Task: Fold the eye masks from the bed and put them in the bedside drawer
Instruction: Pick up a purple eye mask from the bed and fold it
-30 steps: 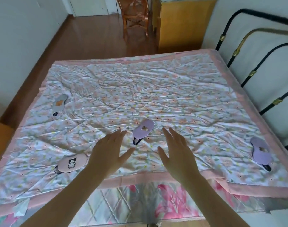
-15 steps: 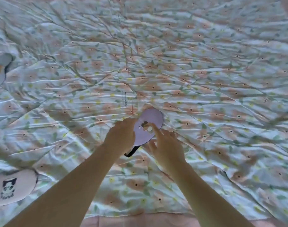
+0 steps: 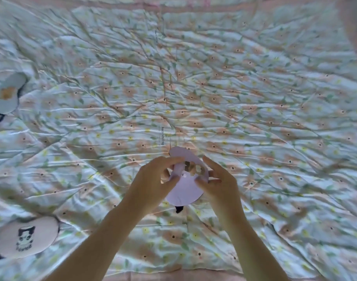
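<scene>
Lilac eye mask (image 3: 183, 187): left edge covered by left hand (image 3: 153, 179), right edge by right hand (image 3: 218, 181); its black strap (image 3: 178, 209) shows only as a short end below, and the printed motif is too blurred to identify. White eye mask (image 3: 25, 236) and pale blue eye mask (image 3: 6, 94) both cut off by the frame's left edge. Small printed text on the bedsheet (image 3: 275, 118) is illegible.

a wrinkled floral bedsheet (image 3: 254, 102) with a pink border covers the bed. a pale blue eye mask (image 3: 6, 95) lies at its left edge, a white cat-print eye mask (image 3: 27, 236) nearer, lower left.
</scene>
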